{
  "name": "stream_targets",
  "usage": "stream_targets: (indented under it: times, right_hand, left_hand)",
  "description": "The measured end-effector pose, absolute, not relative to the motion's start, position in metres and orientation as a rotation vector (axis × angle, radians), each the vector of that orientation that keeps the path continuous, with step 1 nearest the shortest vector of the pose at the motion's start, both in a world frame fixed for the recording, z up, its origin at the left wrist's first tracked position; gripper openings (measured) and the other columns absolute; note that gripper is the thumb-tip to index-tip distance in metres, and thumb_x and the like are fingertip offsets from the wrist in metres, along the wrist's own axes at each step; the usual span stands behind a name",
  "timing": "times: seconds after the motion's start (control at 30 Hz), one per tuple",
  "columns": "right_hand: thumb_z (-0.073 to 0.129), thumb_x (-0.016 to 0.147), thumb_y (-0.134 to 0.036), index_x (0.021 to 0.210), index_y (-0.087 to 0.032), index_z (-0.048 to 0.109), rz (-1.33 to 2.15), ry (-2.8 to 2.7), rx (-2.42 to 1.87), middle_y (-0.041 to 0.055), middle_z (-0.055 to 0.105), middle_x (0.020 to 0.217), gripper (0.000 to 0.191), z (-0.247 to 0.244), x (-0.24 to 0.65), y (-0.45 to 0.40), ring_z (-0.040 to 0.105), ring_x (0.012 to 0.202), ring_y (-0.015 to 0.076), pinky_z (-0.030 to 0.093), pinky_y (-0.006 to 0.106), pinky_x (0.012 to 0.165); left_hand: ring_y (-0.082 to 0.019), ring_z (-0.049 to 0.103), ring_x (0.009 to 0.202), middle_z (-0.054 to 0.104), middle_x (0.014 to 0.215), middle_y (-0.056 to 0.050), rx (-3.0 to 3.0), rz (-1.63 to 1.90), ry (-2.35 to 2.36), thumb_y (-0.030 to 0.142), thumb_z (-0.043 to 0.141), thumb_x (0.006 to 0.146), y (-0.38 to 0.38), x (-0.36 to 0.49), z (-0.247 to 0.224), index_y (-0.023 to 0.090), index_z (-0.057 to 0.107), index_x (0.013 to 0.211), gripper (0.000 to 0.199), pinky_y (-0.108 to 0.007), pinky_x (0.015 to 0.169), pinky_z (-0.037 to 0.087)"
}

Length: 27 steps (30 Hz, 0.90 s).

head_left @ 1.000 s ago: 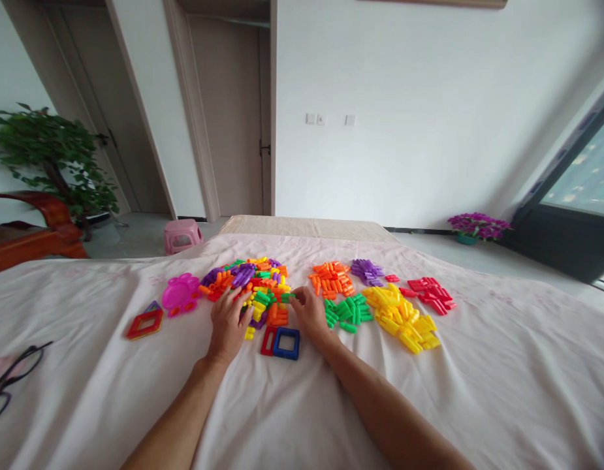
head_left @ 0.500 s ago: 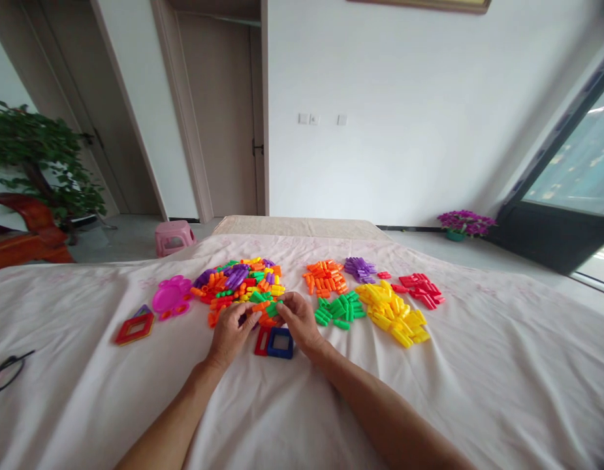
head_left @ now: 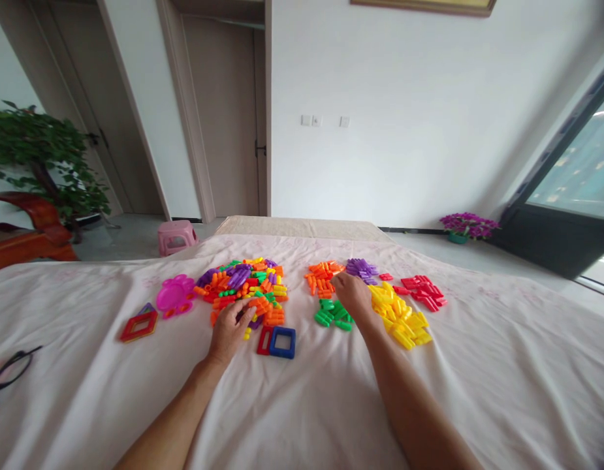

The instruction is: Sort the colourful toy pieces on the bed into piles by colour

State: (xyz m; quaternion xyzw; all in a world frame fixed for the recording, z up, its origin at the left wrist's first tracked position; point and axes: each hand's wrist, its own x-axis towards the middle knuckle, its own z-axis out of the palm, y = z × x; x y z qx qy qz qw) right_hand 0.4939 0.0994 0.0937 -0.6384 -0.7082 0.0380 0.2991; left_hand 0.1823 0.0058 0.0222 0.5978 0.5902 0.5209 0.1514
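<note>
My left hand is at the near edge of a mixed heap of colourful plastic building pieces. Its thumb and fingers are closed on an orange building piece. My right hand is over the sorted piles, between the orange pile, the green pile and the purple pile. Its fingers are curled and point away from me, so whatever they hold is hidden. Just right of its wrist lies the yellow pile.
Red pieces lie at the far right of the piles. A blue square frame and a red frame lie in front of the heap. Leftward are a pink paw-shaped tray, a red frame piece and black glasses on the cloth.
My right hand has left my left hand's side and moved right and away, over the sorted piles. My left hand has stayed by the heap with an orange piece.
</note>
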Motion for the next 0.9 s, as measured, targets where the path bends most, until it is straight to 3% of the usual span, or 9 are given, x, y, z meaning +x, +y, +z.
stream_targets:
  times: [0.1, 0.2, 0.4, 0.67, 0.9]
  right_hand:
    - [0.047, 0.093, -0.03, 0.072, -0.019, 0.069, 0.086, -1.887, -1.591, 0.0062, 0.07, 0.076, 0.032, 0.098, 0.478, 0.089, 0.06, 0.075, 0.0174, 0.033, 0.026, 0.062]
    - [0.049, 0.095, -0.033, 0.078, -0.019, 0.071, 0.369, -1.998, -1.279, 0.0029, 0.071, 0.077, 0.031, 0.093, 0.444, 0.073, 0.062, 0.073, 0.0158, 0.037, 0.024, 0.063]
    - [0.064, 0.091, -0.037, 0.109, -0.023, 0.072, 0.594, -2.151, -0.942, 0.0034, 0.072, 0.092, 0.024, 0.074, 0.395, 0.038, 0.064, 0.078, 0.0155, 0.045, 0.023, 0.07]
    - [0.063, 0.092, -0.033, 0.085, -0.021, 0.07, 0.478, -2.15, -1.048, -0.0006, 0.068, 0.078, 0.016, 0.068, 0.397, 0.042, 0.059, 0.07, 0.0127, 0.039, 0.022, 0.063]
    - [0.058, 0.088, -0.04, 0.096, -0.018, 0.074, 0.378, -1.708, -1.428, 0.0036, 0.072, 0.078, 0.028, 0.075, 0.448, 0.088, 0.063, 0.07, 0.0182, 0.042, 0.026, 0.062]
  left_hand:
    - [-0.024, 0.069, 0.107, 0.075, 0.113, -0.01, 1.718, 1.495, 1.693, 0.047, 0.058, 0.089, 0.006, 0.182, 0.02, 0.019, 0.072, 0.114, 0.04, -0.038, 0.096, 0.053]
    - [-0.024, 0.069, 0.103, 0.075, 0.11, -0.01, 1.721, 1.492, 1.702, 0.047, 0.058, 0.089, 0.005, 0.181, 0.019, 0.018, 0.071, 0.114, 0.04, -0.038, 0.094, 0.054]
    - [-0.023, 0.069, 0.099, 0.075, 0.105, -0.009, 1.866, 1.447, 1.64, 0.048, 0.059, 0.089, 0.004, 0.182, 0.02, 0.02, 0.072, 0.108, 0.036, -0.039, 0.093, 0.054]
    - [-0.023, 0.068, 0.103, 0.075, 0.106, -0.007, 1.994, 1.485, 1.614, 0.045, 0.06, 0.09, 0.001, 0.183, 0.027, 0.023, 0.073, 0.107, 0.031, -0.04, 0.098, 0.051]
    - [-0.024, 0.067, 0.109, 0.075, 0.111, -0.009, 1.663, 1.804, 2.066, 0.038, 0.046, 0.095, 0.007, 0.128, 0.023, 0.019, 0.069, 0.114, 0.036, -0.039, 0.101, 0.049]
